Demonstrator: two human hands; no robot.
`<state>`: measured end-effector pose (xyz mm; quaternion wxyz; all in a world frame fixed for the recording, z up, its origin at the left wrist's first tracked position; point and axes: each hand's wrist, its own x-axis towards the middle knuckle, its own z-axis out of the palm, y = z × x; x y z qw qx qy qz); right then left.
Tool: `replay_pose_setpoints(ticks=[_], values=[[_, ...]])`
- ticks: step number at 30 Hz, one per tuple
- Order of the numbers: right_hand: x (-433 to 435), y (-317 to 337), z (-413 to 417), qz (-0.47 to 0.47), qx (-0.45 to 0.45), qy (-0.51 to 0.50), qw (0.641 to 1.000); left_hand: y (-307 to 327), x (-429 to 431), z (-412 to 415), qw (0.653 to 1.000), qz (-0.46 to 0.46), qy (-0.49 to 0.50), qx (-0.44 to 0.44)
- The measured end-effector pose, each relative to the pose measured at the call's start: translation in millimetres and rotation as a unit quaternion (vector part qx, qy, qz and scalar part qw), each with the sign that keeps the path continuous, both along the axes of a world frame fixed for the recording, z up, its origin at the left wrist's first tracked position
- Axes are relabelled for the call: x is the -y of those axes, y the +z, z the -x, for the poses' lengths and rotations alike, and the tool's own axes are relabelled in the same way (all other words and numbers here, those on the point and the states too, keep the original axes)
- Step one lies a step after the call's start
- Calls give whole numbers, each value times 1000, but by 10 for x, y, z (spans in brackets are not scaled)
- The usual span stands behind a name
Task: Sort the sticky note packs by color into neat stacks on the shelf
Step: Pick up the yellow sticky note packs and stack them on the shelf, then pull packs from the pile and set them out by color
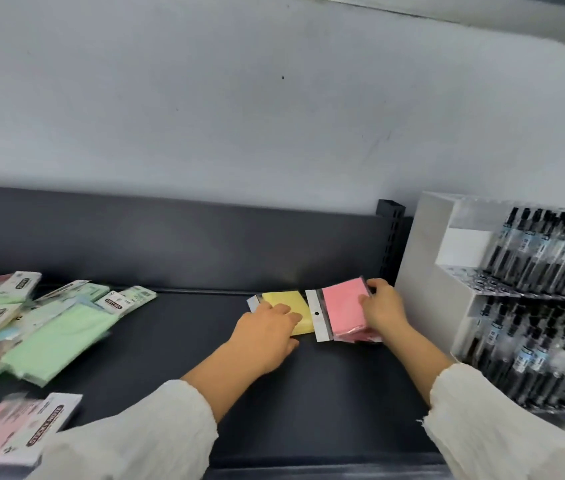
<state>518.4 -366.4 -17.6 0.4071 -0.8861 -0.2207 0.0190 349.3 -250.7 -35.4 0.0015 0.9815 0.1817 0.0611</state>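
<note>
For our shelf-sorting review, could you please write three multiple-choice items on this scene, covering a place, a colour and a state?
1. Where is the pen display rack?
A. At the shelf's right end
B. At the shelf's left end
C. On the floor

2. What colour is the pack under the left hand?
A. Blue
B. Yellow
C. Green

3. What is the right hand doing?
A. Hanging free
B. Holding a pen
C. Holding the pink pack

Answers:
1 A, the rack stands right of both hands.
2 B, the yellow pack shows beyond the fingers.
3 C, its fingers wrap the pack's far edge.

Right hand (383, 306) grips pink pack (345, 308); left hand (267, 332) flat on yellow pack (293, 306).
</note>
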Motion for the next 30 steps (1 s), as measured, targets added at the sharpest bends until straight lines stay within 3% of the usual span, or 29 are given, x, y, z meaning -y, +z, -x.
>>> replay_pose_setpoints(ticks=[3, 7, 12, 16, 21, 24, 30], values=[[8, -42, -81, 33, 15, 1, 999, -81, -62, -156, 999, 15, 25, -41], [16, -191, -109, 196, 59, 22, 979, -187, -148, -290, 996, 77, 43, -33], [-61, -248, -34, 289, 102, 144, 941, -174, -244, -296, 995, 100, 12, -11], [-104, -206, -74, 341, 105, 159, 921, -144, -281, -214, 992, 121, -2, -21], [-337, -7, 127, 288, 165, 151, 931, -105, -270, -38, 995, 98, 5, -13], [-614, 202, 537, 213, 175, 243, 930, 73, -310, 273, 998, 53, 20, -3], [-1208, 251, 1426, 156, 115, 403, 894, 270, -681, 1235, 971, -36, 229, 51]])
